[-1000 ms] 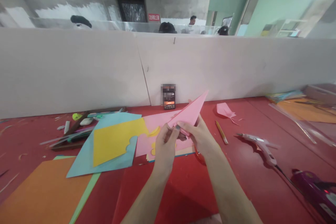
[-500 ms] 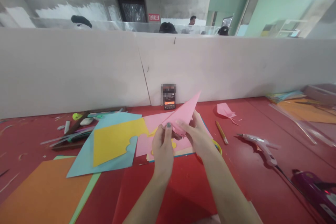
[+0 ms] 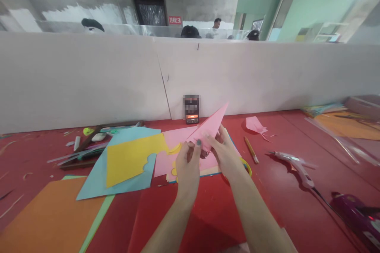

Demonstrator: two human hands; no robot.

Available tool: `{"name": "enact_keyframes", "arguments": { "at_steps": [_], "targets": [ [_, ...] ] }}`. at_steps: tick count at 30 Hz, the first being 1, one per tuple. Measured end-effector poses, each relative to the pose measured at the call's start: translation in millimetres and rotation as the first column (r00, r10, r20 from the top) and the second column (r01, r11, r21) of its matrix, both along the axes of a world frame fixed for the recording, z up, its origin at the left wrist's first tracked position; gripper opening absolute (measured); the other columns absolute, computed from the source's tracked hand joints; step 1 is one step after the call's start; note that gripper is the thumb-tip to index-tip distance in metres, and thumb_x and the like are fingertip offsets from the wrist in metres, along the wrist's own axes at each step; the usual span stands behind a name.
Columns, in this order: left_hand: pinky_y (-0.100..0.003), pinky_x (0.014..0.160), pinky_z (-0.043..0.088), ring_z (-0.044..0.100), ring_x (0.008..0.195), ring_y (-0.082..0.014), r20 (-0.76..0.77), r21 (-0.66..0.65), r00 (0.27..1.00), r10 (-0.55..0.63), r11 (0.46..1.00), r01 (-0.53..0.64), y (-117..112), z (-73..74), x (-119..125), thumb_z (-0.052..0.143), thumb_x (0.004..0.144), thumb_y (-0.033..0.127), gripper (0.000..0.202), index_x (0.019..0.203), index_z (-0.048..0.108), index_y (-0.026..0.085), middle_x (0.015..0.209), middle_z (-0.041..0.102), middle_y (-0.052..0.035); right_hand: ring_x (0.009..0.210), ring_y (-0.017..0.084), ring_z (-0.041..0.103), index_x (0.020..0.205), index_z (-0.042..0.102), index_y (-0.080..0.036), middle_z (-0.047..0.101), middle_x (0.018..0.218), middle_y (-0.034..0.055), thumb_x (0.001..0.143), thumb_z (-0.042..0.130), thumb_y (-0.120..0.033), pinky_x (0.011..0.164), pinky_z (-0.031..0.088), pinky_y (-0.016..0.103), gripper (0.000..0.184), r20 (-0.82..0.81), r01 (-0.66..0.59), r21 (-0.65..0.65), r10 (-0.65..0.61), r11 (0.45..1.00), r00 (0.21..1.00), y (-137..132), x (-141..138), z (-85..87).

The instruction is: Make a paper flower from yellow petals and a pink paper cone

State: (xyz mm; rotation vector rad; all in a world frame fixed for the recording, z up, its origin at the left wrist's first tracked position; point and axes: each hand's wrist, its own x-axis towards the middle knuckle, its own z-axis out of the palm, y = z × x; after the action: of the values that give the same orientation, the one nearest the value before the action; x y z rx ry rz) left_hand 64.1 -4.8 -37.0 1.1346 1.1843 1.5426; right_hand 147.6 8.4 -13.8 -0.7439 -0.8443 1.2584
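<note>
Both of my hands hold a folded pink paper triangle (image 3: 212, 123) just above the red table (image 3: 279, 189), its tip pointing up and to the right. My left hand (image 3: 187, 168) pinches its lower left end between thumb and fingers. My right hand (image 3: 225, 152) grips its lower edge from the right. Under the hands lie a flat pink sheet (image 3: 175, 142), a yellow sheet (image 3: 130, 158) and a light blue sheet (image 3: 97, 178). A yellow ring-like object (image 3: 247, 165) shows partly behind my right wrist.
A phone (image 3: 191, 109) leans on the white partition (image 3: 89, 79). A pencil (image 3: 251, 150), a pink scrap (image 3: 254, 124) and two glue guns (image 3: 293, 164) (image 3: 356, 213) lie to the right. Orange paper (image 3: 47, 221) is at front left; pens and tools (image 3: 86, 148) lie at back left. People sit beyond the partition.
The pink triangle dropped slightly and shifted left from a second ago, and my fingers shifted their grip along its lower end. The yellow ring came into view behind my right wrist.
</note>
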Motion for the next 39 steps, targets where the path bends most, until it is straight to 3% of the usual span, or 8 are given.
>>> {"name": "enact_keyframes", "arguments": {
  "at_steps": [6, 11, 17, 24, 31, 37, 39],
  "targets": [
    [-0.026, 0.059, 0.045, 0.059, 0.065, -0.0144, 0.111, 0.069, 0.991, -0.073, 0.995, 0.065, -3, -4.7, 3, 0.037, 0.087, 0.043, 0.033, 0.072, 0.053, 0.017, 0.068, 0.061, -0.0030, 0.055, 0.008, 0.045, 0.094, 0.051, -0.024, 0.051, 0.071, -0.0040, 0.072, 0.062, -0.032, 0.049, 0.038, 0.021, 0.026, -0.001, 0.042, -0.057, -0.042, 0.997, 0.999, 1, 2, -0.4],
    [-0.025, 0.058, 0.046, 0.058, 0.064, -0.0131, -0.009, 0.073, 0.998, -0.056, 0.996, 0.057, -2, -4.9, 3, 0.048, 0.083, 0.036, 0.019, 0.078, 0.052, 0.018, 0.072, 0.061, -0.0014, 0.048, 0.007, 0.042, 0.090, 0.050, -0.024, 0.049, 0.065, -0.0055, 0.073, 0.061, -0.034, 0.045, 0.036, 0.020, 0.022, -0.023, 0.025, -0.023, -0.025, 0.999, 0.999, 1, 1, -2.5],
    [-0.025, 0.061, 0.045, 0.057, 0.063, -0.0126, -0.077, 0.052, 0.997, -0.003, 0.999, 0.007, -3, -2.8, 2, 0.047, 0.083, 0.038, 0.024, 0.069, 0.049, 0.018, 0.069, 0.059, -0.0006, 0.051, 0.007, 0.042, 0.097, 0.048, -0.025, 0.051, 0.071, -0.0045, 0.071, 0.063, -0.032, 0.042, 0.033, 0.020, 0.030, -0.030, -0.019, -0.037, 0.018, 0.999, 0.999, 2, 0, -1.7],
    [-0.023, 0.057, 0.043, 0.054, 0.058, -0.0120, -0.099, 0.042, 0.991, 0.085, 0.996, -0.081, -1, -0.6, 1, 0.052, 0.080, 0.033, 0.024, 0.060, 0.048, 0.019, 0.058, 0.055, 0.0016, 0.072, 0.010, 0.052, 0.090, 0.050, -0.022, 0.052, 0.073, -0.0042, 0.071, 0.064, -0.024, 0.066, 0.044, 0.023, 0.023, 0.003, -0.015, -0.008, 0.015, 1.000, 1.000, 3, 0, -3.1],
    [-0.024, 0.063, 0.045, 0.057, 0.064, -0.0128, -0.175, 0.048, 0.984, -0.011, 0.999, 0.020, -2, -7.7, 2, 0.056, 0.077, 0.034, 0.019, 0.066, 0.054, 0.019, 0.067, 0.061, 0.0002, 0.063, 0.010, 0.053, 0.082, 0.051, -0.023, 0.056, 0.075, -0.0033, 0.073, 0.062, -0.028, 0.055, 0.043, 0.023, 0.015, -0.072, 0.004, -0.064, -0.008, 0.998, 0.997, 1, 3, -1.3],
    [-0.026, 0.062, 0.045, 0.057, 0.065, -0.0147, 0.001, 0.092, 0.999, -0.034, 0.995, 0.034, -3, -5.6, 1, 0.039, 0.085, 0.044, 0.036, 0.065, 0.055, 0.018, 0.065, 0.059, -0.0035, 0.072, 0.018, 0.059, 0.100, 0.055, -0.023, 0.064, 0.087, 0.0028, 0.072, 0.061, -0.031, 0.053, 0.045, 0.026, 0.030, -0.118, -0.100, -0.003, 0.099, 0.995, 0.988, 8, 15, -11.1],
    [-0.025, 0.061, 0.045, 0.055, 0.062, -0.0136, -0.008, 0.065, 1.000, -0.007, 0.998, 0.008, -2, -1.5, -1, 0.045, 0.083, 0.041, 0.032, 0.063, 0.054, 0.018, 0.061, 0.057, -0.0016, 0.075, 0.018, 0.060, 0.107, 0.053, -0.024, 0.064, 0.092, 0.0033, 0.074, 0.059, -0.030, 0.055, 0.046, 0.027, 0.034, -0.129, -0.126, 0.033, 0.129, 0.991, 0.983, 10, 18, -14.4]
  ]
}}
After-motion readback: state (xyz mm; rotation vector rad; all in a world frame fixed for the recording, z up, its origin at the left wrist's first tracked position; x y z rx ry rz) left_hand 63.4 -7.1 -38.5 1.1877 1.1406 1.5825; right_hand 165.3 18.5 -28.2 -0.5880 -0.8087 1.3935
